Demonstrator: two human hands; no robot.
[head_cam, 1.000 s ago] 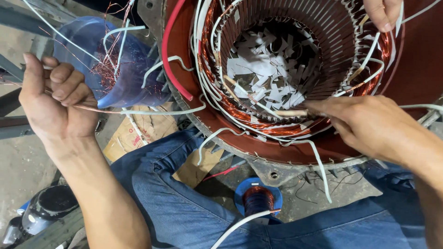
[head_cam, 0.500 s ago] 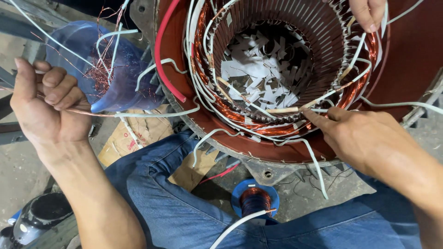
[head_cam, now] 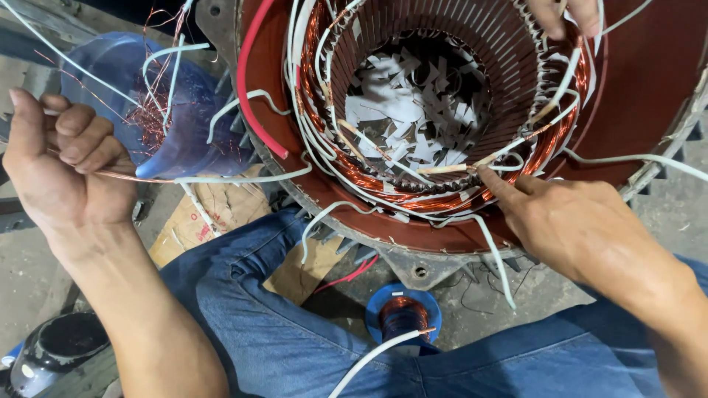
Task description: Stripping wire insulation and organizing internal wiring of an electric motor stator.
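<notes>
A large motor stator with a red housing fills the upper middle, ringed with copper windings and white-sleeved leads. White paper scraps lie in its bore. My left hand is closed at the left on a thin copper wire that runs right into a white sleeve toward the stator. At the stator's near rim, my right hand presses its fingertips on a tan sleeved lead at the windings. Another person's fingers touch the far rim.
A blue translucent plastic container with loose copper strands stands at upper left. A thick red cable curves over the stator's left rim. A blue spool of copper wire sits between my jean-clad legs. Cardboard lies below the stator, a dark round object at bottom left.
My right hand has slid along the near rim to the tan sleeved lead. My left hand keeps the wire taut; the view has shifted slightly.
</notes>
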